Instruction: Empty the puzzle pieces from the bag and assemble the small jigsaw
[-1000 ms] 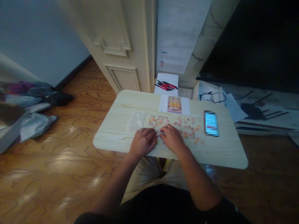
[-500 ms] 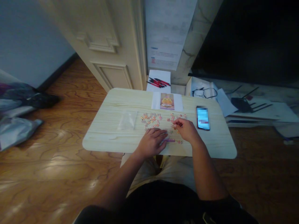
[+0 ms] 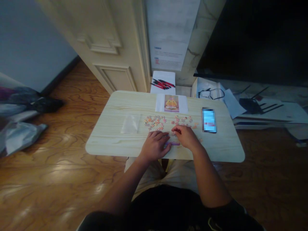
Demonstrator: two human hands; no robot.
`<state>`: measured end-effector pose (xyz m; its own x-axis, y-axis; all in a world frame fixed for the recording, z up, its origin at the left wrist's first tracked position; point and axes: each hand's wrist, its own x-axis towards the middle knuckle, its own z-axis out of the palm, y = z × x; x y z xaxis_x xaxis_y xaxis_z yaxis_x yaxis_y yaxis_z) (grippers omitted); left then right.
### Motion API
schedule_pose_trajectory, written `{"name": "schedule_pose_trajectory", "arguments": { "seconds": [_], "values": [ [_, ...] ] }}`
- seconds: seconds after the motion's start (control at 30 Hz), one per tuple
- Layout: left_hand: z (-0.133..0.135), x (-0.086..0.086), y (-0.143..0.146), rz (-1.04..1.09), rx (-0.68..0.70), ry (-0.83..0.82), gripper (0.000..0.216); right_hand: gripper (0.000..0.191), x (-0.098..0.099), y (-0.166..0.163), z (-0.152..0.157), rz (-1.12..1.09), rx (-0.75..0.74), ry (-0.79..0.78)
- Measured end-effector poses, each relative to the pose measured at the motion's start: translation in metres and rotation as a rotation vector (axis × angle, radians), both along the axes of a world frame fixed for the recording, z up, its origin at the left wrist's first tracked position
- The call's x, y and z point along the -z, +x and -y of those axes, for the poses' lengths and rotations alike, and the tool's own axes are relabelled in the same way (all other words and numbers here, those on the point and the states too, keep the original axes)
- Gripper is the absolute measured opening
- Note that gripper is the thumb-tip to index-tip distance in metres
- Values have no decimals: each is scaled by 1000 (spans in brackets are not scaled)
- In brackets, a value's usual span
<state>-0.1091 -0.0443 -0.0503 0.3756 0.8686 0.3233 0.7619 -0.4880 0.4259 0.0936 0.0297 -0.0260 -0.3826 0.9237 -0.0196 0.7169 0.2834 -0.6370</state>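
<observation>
My left hand (image 3: 156, 145) lies palm down near the table's front edge, fingers stretched out flat, beside a purple strip (image 3: 175, 144) that looks like joined puzzle pieces. Thumb and forefinger of my right hand (image 3: 184, 135) are pinched together over a small pale puzzle piece (image 3: 173, 132), just right of the left fingertips. Beyond the left hand spreads a heap of pink and orange puzzle pieces (image 3: 156, 121). A second, looser group of puzzle pieces (image 3: 182, 120) sits beyond the right hand. Both hands partly cover the area between them.
A sheet with a printed yellow figure (image 3: 171, 103) lies at the table's (image 3: 106, 128) far edge. A clear plastic bag (image 3: 130, 124) is on the left, a phone (image 3: 209, 120) on the right. Red and black pens (image 3: 163, 84) rest on white paper behind the table.
My right hand has moved left, closer to the left hand, still pinched. Puzzle pieces that it covered now show to its right. The left hand stays nearly in place.
</observation>
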Motion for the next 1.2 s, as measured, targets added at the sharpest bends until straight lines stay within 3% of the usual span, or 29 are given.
{"name": "schedule_pose_trajectory", "arguments": {
  "seconds": [0.23,0.4,0.67,1.07,1.2],
  "values": [
    [1,-4,-1,-14,56,-18,36,18,-1,16,4,-86,17,-4],
    [-1,-7,0,-69,121,-46,48,17,5,26,9,-88,24,-81],
    [-2,-9,2,-144,173,-84,64,17,11,34,13,-96,80,-81],
    [-3,-6,2,-127,102,-51,64,17,4,35,13,-2,45,79],
    [-2,-5,1,-85,99,-4,56,15,1,31,-4,114,169,170]
  ]
}}
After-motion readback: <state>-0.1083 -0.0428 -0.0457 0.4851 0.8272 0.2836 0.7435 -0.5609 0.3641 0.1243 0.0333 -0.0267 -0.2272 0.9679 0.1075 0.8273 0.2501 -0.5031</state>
